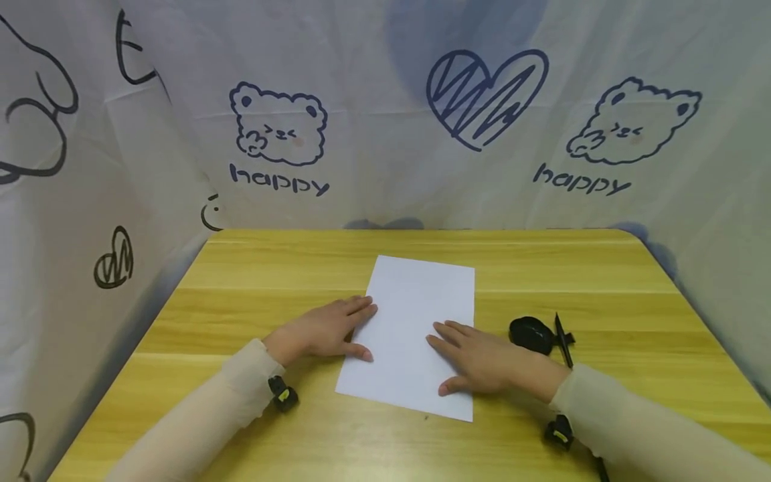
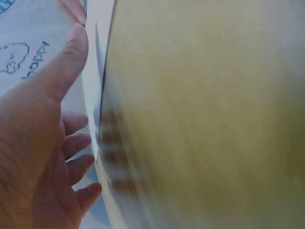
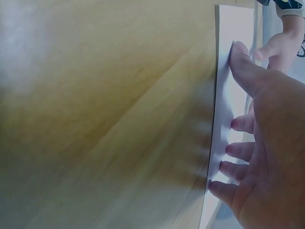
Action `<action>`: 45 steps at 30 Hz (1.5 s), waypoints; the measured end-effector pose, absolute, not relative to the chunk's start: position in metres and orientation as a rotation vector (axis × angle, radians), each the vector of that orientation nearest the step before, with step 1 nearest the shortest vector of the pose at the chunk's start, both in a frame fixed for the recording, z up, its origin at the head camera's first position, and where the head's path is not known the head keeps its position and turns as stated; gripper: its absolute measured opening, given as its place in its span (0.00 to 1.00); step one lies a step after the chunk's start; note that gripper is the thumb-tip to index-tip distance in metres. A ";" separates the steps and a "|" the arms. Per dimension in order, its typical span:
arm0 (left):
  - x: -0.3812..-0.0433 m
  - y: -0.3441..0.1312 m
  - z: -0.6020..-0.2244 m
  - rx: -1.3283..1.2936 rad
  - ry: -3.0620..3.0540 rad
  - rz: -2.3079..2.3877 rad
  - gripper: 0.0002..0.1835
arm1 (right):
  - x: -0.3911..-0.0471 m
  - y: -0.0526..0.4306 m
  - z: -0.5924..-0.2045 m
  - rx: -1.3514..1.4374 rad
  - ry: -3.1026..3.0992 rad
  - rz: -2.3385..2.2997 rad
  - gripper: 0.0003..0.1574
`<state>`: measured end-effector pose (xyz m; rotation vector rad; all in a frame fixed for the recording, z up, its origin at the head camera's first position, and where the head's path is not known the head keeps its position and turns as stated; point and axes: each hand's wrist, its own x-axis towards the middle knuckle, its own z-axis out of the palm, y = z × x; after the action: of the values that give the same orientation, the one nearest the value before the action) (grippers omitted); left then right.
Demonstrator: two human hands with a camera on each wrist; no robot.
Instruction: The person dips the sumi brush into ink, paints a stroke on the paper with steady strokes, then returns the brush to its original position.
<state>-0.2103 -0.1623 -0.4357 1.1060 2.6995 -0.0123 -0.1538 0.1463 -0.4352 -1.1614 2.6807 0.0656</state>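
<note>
A plain white sheet of paper [image 1: 409,335] lies flat on the wooden table, slightly skewed. My left hand [image 1: 331,329] rests at its left edge with fingers spread, the fingertips on the paper. On the right part of the sheet, my right hand [image 1: 478,358] touches the surface with fingers extended. In the left wrist view the left hand [image 2: 43,138] has its thumb and fingers apart along the paper's edge. The right wrist view shows the right hand [image 3: 267,138] with fingertips touching the white sheet [image 3: 233,24]. Neither hand grasps anything.
A black computer mouse-like object [image 1: 531,335] and a black pen [image 1: 563,340] lie right of the paper, partly behind the right forearm. The wooden table [image 1: 253,268] meets a white curtain [image 1: 373,134] printed with bears and hearts at the back.
</note>
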 end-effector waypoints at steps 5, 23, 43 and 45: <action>-0.218 -0.167 -0.436 1.108 2.716 0.055 0.51 | -0.152 0.150 -0.433 -1.198 2.666 0.045 0.56; -0.213 -0.168 -0.431 0.950 2.600 0.024 0.61 | -0.144 0.158 -0.431 -1.236 2.596 -0.014 0.55; -0.187 -0.171 -0.433 0.990 2.578 0.085 0.67 | -0.127 0.167 -0.436 -1.321 2.614 -0.037 0.56; -0.186 -0.172 -0.433 0.992 2.579 0.093 0.66 | -0.126 0.168 -0.436 -1.332 2.623 -0.025 0.56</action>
<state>-0.1864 -0.1717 -0.4333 0.9915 2.5790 0.0926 -0.1257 0.1678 -0.4363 -1.3320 2.6226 -0.0250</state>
